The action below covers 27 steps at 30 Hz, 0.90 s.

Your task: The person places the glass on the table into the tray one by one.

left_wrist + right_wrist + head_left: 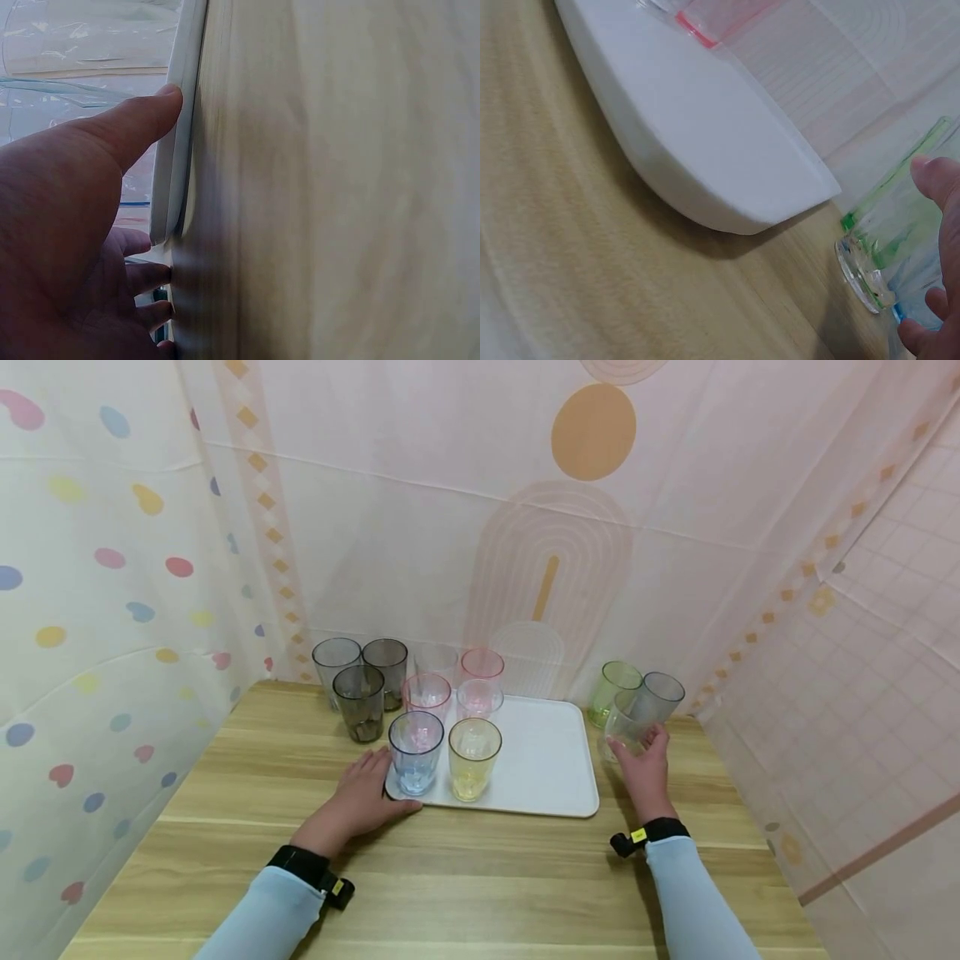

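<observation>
Tumbler (624, 720), clear, at right side of desk (480, 885), beyond right end of white tray (536, 772), close in front of green glass (602, 708) and blue-grey glass (665, 695). Pinched in right grip (648, 767), thumb opposing curled fingers. Base down or slightly lifted: can't tell, too see-through. Likely light, stiff, smooth, slippery if damp, breakable on a knock. Best hold: mid-wall, gentle squeeze, off the rim; mind clink risk with both neighbours. Left grip (363, 797) spread round near-left tray corner, thumb on front edge, fingers fairly straight. Tray probably rigid; steady by edge, keep level for tippy glasses (474, 764) on top.
</observation>
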### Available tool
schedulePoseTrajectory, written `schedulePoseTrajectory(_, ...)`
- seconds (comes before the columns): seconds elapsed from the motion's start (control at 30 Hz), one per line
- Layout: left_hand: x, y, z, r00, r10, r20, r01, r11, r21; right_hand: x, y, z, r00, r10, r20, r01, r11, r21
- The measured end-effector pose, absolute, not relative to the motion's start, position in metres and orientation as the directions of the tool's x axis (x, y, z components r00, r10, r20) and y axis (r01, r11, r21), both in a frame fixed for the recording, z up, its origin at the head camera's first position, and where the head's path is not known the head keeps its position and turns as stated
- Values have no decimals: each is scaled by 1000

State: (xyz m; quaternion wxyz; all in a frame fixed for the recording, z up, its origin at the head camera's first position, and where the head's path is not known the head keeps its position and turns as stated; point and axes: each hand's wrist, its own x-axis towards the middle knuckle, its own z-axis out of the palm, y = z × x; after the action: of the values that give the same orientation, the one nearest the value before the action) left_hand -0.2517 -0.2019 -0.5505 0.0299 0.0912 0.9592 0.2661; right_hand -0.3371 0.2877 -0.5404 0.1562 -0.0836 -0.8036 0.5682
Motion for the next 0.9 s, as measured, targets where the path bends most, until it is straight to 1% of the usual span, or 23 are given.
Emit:
schedulePoseTrajectory(0.33,-252,-205,-554,-979,202,21,183,835,518,-342,290,-544,-939,293,182,-68,362,-930)
schedulePoseTrajectory(0.47,-253,-205,-554,-979,202,10,178,838,516,-339,290,-541,-943,282,178,-67,363,-929)
schedulePoseTrajectory(0.73,-252,-203,-549,-980,200,-7,170,851,497,-327,275,-526,-956,217,195,-129,288,-949)
schedulePoseTrajectory(0.9,-252,-203,-549,-980,200,-9,169,850,498,-324,257,-518,-967,168,192,-141,273,-952)
